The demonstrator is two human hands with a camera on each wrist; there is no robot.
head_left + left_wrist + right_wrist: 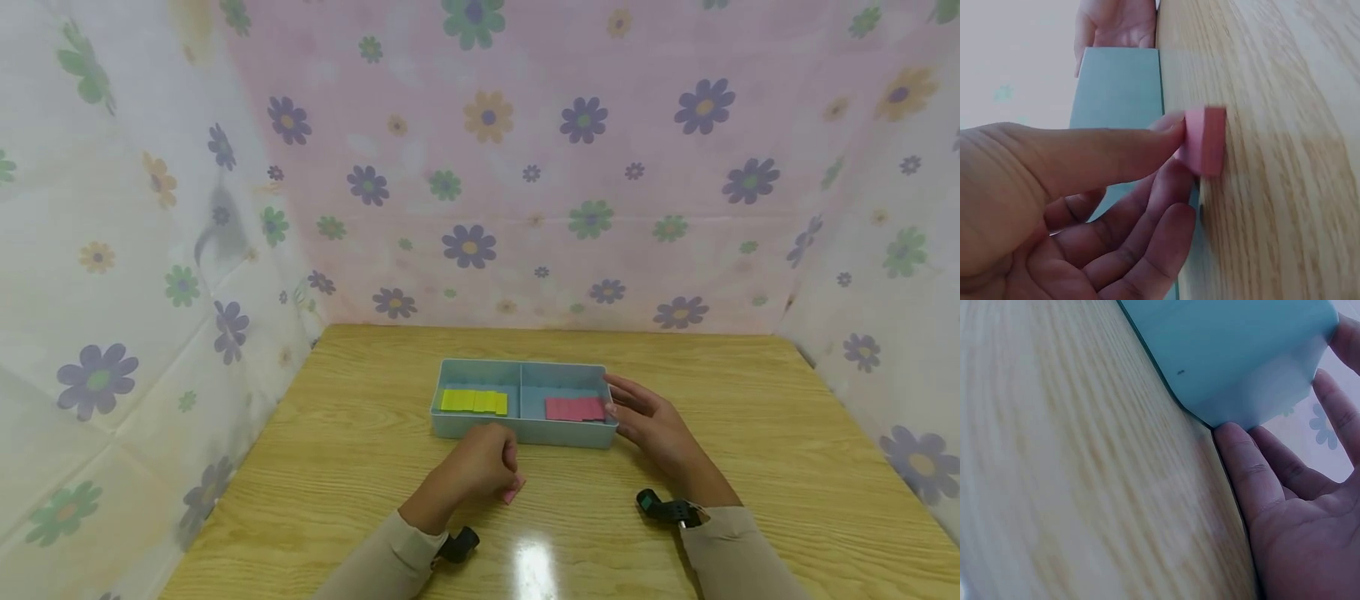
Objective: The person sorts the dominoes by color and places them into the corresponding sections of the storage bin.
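A light blue box (480, 427) with two compartments stands on the table. Its left compartment holds a row of yellow pieces (472, 401), its right one a row of pink pieces (573, 408). In front of the box, my left hand (480, 462) pinches a small pink block (513, 490) between thumb and fingers. That block (1207, 140) appears larger in the left wrist view, close to the wood surface. At the box's right end, my right hand (660, 429) rests its extended fingers against the wall; in the right wrist view the fingertips (1235, 434) touch the box (1241, 356) low down.
The wood-grained table (360, 358) extends around the box. A flowered cloth (525, 183) hangs behind it and along both sides. Black wrist cameras sit on the left wrist (459, 546) and the right wrist (667, 508).
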